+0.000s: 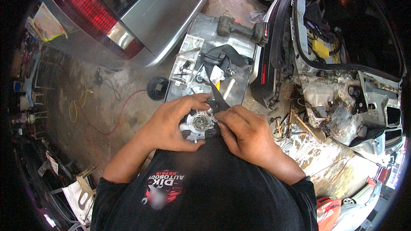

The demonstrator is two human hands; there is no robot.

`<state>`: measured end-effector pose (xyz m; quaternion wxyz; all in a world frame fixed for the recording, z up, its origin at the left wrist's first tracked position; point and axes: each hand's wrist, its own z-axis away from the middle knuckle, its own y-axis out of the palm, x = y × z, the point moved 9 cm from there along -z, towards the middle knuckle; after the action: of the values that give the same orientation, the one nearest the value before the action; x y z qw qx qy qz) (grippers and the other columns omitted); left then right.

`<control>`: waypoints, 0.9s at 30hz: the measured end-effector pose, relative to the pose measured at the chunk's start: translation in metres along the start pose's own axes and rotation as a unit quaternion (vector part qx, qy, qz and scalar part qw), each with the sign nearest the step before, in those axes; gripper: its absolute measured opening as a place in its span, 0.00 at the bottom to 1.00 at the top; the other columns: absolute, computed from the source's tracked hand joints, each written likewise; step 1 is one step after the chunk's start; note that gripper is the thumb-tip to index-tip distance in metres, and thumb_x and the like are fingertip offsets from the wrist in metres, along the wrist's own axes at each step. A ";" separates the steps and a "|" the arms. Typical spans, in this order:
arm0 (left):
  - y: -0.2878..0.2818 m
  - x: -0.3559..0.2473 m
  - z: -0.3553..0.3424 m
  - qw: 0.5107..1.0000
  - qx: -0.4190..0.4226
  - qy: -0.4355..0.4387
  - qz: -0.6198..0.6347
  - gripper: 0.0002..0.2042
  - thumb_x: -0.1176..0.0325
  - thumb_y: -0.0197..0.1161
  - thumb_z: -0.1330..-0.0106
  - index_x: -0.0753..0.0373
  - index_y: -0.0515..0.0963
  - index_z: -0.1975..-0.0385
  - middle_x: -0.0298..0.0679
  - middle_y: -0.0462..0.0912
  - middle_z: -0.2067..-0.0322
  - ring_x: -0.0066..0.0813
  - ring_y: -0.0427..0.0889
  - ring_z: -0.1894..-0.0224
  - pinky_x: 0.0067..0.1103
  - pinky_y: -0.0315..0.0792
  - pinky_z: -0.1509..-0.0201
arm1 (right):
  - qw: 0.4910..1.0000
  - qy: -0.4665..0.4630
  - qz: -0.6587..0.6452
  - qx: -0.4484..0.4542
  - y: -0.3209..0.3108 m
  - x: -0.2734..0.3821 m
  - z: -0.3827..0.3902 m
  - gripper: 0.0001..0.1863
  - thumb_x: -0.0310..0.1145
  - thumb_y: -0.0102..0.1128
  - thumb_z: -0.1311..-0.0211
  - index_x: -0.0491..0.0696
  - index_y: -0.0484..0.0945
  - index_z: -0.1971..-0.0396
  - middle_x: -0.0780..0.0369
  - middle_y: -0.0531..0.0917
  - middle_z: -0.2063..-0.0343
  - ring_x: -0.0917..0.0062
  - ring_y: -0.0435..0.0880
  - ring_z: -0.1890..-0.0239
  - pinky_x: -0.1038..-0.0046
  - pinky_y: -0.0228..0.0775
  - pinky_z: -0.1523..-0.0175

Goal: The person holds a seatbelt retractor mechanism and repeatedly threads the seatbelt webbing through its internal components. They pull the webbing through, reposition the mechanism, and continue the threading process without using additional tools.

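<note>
A seat belt retractor (200, 122), a silver metal housing with a round toothed centre, is held close against my black shirt. My left hand (168, 122) clasps it from the left, index finger over the far edge and thumb under the near edge. On its right side my right hand (247, 131) is closed, fingertips pinched against the housing's edge; what lies between them is hidden. Black belt webbing (217, 96) runs from the retractor onto the grey worktable (201, 26), where more of it lies folded.
A cordless power tool (240, 29) lies at the table's far end. A white parts tray (185, 66) sits at its left, near a black bucket (157, 88). A silver vehicle (160, 13) stands left, a stripped vehicle body (334, 98) right. A red hose (124, 111) crosses the floor.
</note>
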<state>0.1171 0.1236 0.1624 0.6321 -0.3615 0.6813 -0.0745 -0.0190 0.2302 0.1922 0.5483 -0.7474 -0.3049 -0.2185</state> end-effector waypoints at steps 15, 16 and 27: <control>0.002 0.002 -0.002 1.000 0.007 0.003 -0.001 0.40 0.65 0.90 0.56 0.59 0.77 0.39 0.58 0.82 0.30 0.55 0.87 0.33 0.40 0.81 0.29 | 0.999 0.023 -0.033 -0.007 0.005 -0.006 0.003 0.16 0.29 0.75 0.34 0.46 0.83 0.48 0.55 0.85 0.64 0.54 0.89 0.66 0.55 0.83 0.62; 0.002 0.001 -0.002 1.000 0.009 0.002 -0.003 0.40 0.65 0.90 0.56 0.59 0.77 0.39 0.58 0.82 0.30 0.55 0.87 0.33 0.40 0.81 0.29 | 0.999 0.033 -0.035 -0.004 0.005 -0.006 0.003 0.16 0.29 0.75 0.34 0.46 0.83 0.48 0.55 0.85 0.64 0.54 0.89 0.65 0.55 0.83 0.62; 0.002 -0.001 -0.003 1.000 0.011 0.004 -0.004 0.40 0.65 0.90 0.56 0.60 0.77 0.40 0.57 0.82 0.30 0.54 0.89 0.34 0.40 0.82 0.30 | 1.000 0.025 0.016 0.005 0.003 -0.002 0.005 0.13 0.30 0.75 0.34 0.45 0.83 0.53 0.55 0.82 0.65 0.56 0.88 0.67 0.56 0.82 0.62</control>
<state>0.1135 0.1246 0.1633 0.6331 -0.3572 0.6814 -0.0858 -0.0178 0.2338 0.1874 0.5634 -0.7436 -0.2799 -0.2266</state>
